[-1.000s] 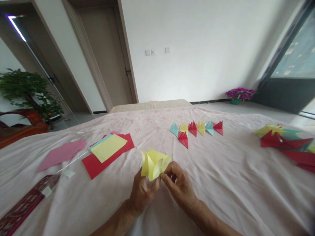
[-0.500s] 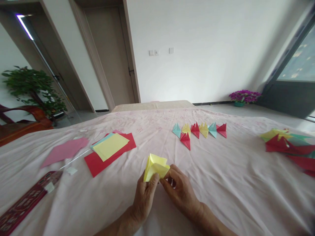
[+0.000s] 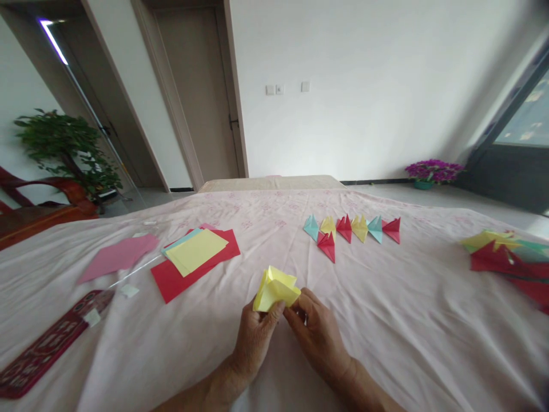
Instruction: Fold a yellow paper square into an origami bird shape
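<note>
A partly folded yellow paper piece [image 3: 275,288] is pinched between both my hands just above the pink cloth-covered table [image 3: 386,320]. My left hand [image 3: 255,339] grips its lower left edge with thumb and fingers closed. My right hand [image 3: 315,335] pinches its lower right corner, fingers curled. Behind the hands, a row of several finished folded paper pieces [image 3: 351,230] in blue, yellow and red lies on the cloth.
A stack of flat sheets [image 3: 195,256], yellow on blue on red, lies at left with a pink sheet [image 3: 119,256] beside it. A dark red patterned strip [image 3: 47,346] sits near the left edge. More folded red, yellow and green papers [image 3: 510,257] lie at far right.
The yellow paper has been squeezed from an open, spread shape into a tighter, smaller fold. Both hands stay pinched on it, and the view has shifted slightly.
</note>
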Demonstrator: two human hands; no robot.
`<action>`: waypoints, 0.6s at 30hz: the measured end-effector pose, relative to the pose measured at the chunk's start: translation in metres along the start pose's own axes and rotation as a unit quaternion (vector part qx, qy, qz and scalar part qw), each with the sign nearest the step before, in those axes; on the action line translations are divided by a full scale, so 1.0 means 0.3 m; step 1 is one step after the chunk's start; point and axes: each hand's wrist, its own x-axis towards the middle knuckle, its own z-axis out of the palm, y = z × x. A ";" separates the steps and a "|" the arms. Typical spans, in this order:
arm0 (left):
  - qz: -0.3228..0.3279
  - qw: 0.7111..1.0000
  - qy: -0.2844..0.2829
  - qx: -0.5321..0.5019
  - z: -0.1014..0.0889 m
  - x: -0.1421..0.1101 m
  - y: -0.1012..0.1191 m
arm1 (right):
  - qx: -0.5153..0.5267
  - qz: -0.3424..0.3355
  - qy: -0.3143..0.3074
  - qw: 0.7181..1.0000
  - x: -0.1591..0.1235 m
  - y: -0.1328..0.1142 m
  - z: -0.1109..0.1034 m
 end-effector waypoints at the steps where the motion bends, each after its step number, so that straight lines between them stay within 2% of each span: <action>1: -0.009 1.000 0.002 0.002 -0.002 0.002 -0.003 | -0.006 0.000 -0.002 1.000 0.001 0.000 -0.001; 5: -0.038 0.999 0.006 0.000 -0.014 0.015 -0.026 | 0.027 0.007 -0.010 1.000 0.002 -0.004 -0.010; 8: -0.049 0.997 0.002 -0.053 -0.021 0.032 -0.043 | 0.080 0.014 -0.008 0.997 0.002 -0.007 -0.024; 14: -0.111 0.970 -0.028 -0.214 -0.022 0.058 -0.048 | 0.200 0.142 0.043 0.969 0.012 0.014 -0.029; 18: -0.138 0.956 -0.060 -0.251 -0.025 0.064 -0.040 | 0.263 0.163 0.038 0.950 0.019 0.031 -0.018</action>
